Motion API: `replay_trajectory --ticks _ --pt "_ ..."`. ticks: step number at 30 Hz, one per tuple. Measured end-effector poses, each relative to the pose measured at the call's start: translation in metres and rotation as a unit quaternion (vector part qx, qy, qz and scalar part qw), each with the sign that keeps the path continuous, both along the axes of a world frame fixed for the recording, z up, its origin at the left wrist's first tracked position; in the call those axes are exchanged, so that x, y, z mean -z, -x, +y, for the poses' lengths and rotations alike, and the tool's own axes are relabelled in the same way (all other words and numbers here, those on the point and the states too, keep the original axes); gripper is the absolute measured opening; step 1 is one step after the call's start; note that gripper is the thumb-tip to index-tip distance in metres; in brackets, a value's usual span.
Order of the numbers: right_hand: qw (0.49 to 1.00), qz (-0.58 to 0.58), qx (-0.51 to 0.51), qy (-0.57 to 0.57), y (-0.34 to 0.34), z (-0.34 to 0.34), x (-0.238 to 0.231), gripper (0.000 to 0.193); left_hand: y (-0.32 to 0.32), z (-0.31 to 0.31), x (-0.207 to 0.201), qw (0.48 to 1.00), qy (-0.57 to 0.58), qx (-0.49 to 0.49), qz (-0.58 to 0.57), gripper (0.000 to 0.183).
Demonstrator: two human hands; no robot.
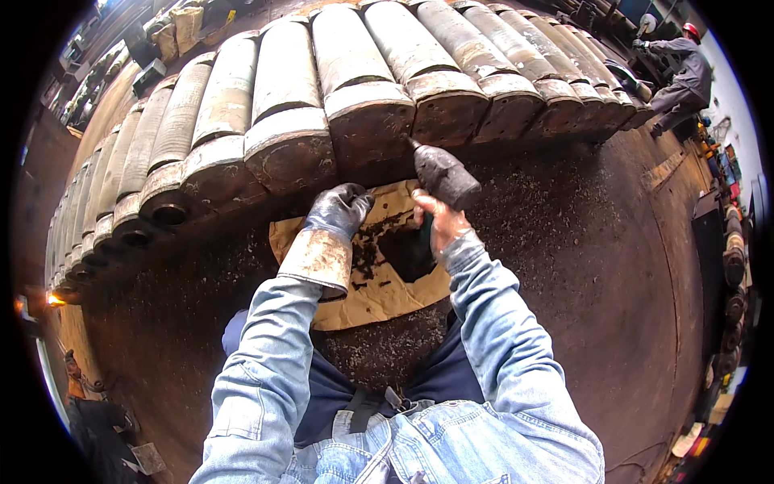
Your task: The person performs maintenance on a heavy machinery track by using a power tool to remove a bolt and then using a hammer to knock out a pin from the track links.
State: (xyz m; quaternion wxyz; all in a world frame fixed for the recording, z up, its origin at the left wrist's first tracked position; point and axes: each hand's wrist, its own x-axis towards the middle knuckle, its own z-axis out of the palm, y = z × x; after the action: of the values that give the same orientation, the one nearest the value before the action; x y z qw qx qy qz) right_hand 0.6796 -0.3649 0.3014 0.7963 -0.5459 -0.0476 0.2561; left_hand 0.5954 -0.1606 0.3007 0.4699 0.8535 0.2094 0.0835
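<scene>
Dark brown, grimy floor: flecked with pale grit, it filled much of the middle and right of the frame.

Row of long grey metal cylinders: capped with rounded, rust-brown end blocks, it arched across the top and down the left side.

Co-worker: in grey clothing and a red helmet, at upper right, one arm stretched leftward.

Creased tan paper sheet: on the floor at centre, strewn with black fragments.

Left hand: in a grey-blue glove with a stained tan cuff, over the sheet's upper left; fingers curled inward, contents, if any, could not be told.

Dark grey, pistol-shaped power tool: just right of centre, nose tilted to the upper left, toward the end blocks.

Right hand: bare, below the tool's body, fingers wrapped around its grip.
</scene>
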Motion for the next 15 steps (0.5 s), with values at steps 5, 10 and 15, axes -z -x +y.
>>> replay_trajectory --ticks 5,10,15 --pt "0.999 0.027 -0.006 0.016 -0.028 0.004 0.014 0.017 0.007 -0.002 -0.01 1.0 -0.002 0.007 0.017 0.022" --pt "0.994 0.042 -0.02 0.103 -0.032 0.013 0.021 0.014 0.011 -0.001 -0.021 1.0 -0.027 0.012 0.008 0.024" --pt "0.997 0.069 0.007 0.016 -0.03 0.022 0.032 0.014 0.013 -0.001 -0.029 0.999 0.007 0.035 -0.034 0.025"
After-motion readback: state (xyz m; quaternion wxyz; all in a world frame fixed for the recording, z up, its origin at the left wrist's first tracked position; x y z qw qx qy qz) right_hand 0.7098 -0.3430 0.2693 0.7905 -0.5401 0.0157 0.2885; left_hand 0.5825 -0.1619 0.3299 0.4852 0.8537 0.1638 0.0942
